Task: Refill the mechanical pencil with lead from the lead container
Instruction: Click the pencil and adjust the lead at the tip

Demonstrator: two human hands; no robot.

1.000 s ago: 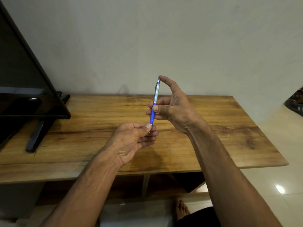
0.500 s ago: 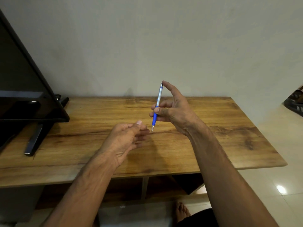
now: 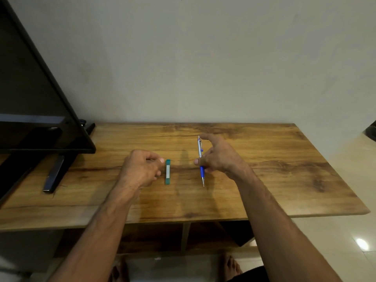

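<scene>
plainly, the teal lead container [image 3: 167,171] is seen lying flat on the wooden table [image 3: 274,159]. its long axis runs away from the person, one short end toward the wall and the other toward the table's near edge. it lies between the two hands, just beside the fingertips of the left hand [image 3: 140,169] and well apart from the right hand [image 3: 220,159]. the left hand's fingers are curled inward, with the thumb laid against the forefinger. whether the container is touched, or anything thin is pinched there, cannot be told.

the mechanical pencil [image 3: 199,149] is pinched at its blue grip between the right thumb and fingers, while the forefinger is arched above the cap end. the pencil is held over the table, tip pointed down and toward the person, its axis roughly parallel to the container's.

the container is judged to be the left hand's to take, since it lies directly to that hand's right and only a short reach is needed. a grasp across its narrow sides would be favoured by the way it lies. a black television [image 3: 30,98] is stood at the table's left end.
</scene>
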